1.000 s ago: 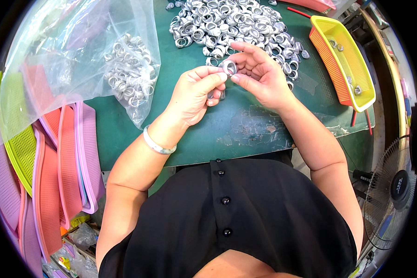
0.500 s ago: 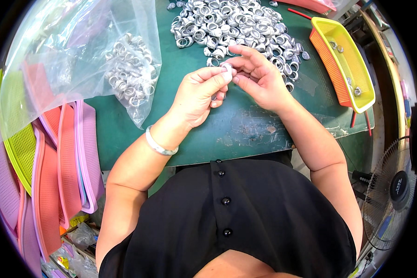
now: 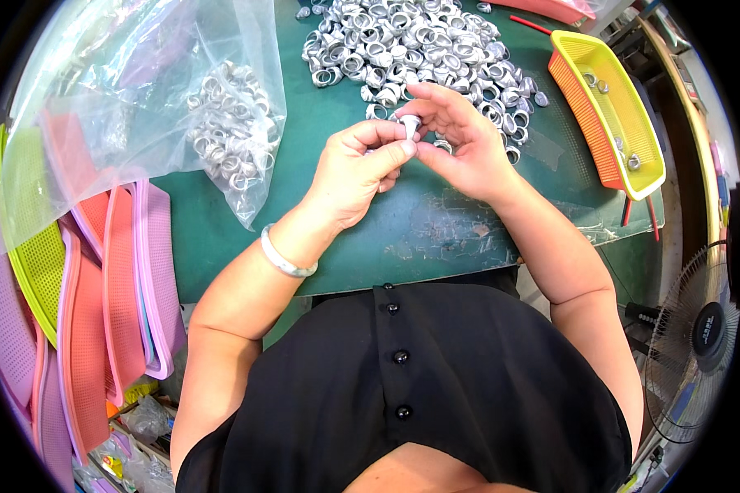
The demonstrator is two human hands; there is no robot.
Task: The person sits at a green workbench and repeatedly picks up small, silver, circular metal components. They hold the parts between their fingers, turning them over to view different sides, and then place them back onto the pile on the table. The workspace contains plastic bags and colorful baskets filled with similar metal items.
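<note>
Both my hands meet over the green mat [image 3: 436,238], pinching one small silver metal ring [image 3: 409,125] between their fingertips. My left hand [image 3: 355,168] grips it with thumb and forefinger; a pale bangle sits on that wrist. My right hand [image 3: 460,140] holds the ring from the other side, fingers curled around it. Just beyond my hands lies a large heap of silver rings [image 3: 411,45] spread across the mat.
A clear plastic bag [image 3: 140,107] with several more rings lies at the left. A yellow and orange basket [image 3: 608,107] holding a few rings stands at the right. Pink, orange and green mesh baskets [image 3: 74,287] are stacked at the far left. A fan [image 3: 699,329] stands low right.
The ring between my fingertips has been turned, from showing its open hole to showing its side. Both hands stayed in place over the mat.
</note>
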